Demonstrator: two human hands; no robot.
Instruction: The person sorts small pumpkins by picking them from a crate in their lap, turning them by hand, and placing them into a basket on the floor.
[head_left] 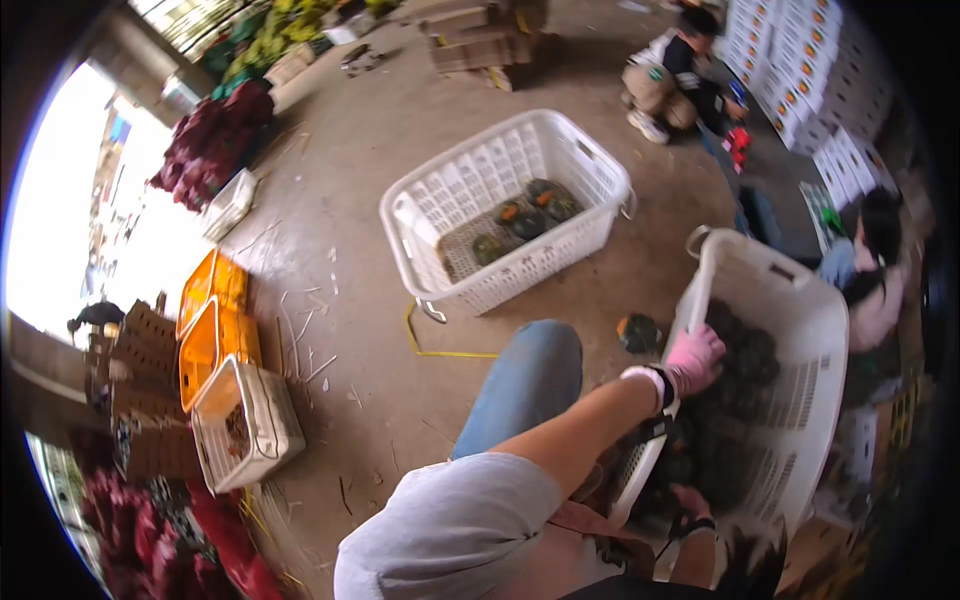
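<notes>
My left hand (696,358), in a pink glove, is closed over the near long rim of a white plastic crate (815,370) at the right. Inside that crate lie dark green squashes (745,355). My right hand (690,508) is lower down at the same crate, by its near end, close to more dark squashes; shade hides its fingers. One green and orange squash (638,333) sits on the floor just outside the crate. Farther off stands a second white crate (510,270) with several green and orange squashes (527,222) on its bottom.
Orange crates (215,330) and a dirty white crate (270,410) line the left, near red mesh sacks (215,140). A person (680,75) crouches at the upper right beside stacked white cartons (800,70). Another person (870,260) is at the right. Yellow strapping (450,353) lies on the floor.
</notes>
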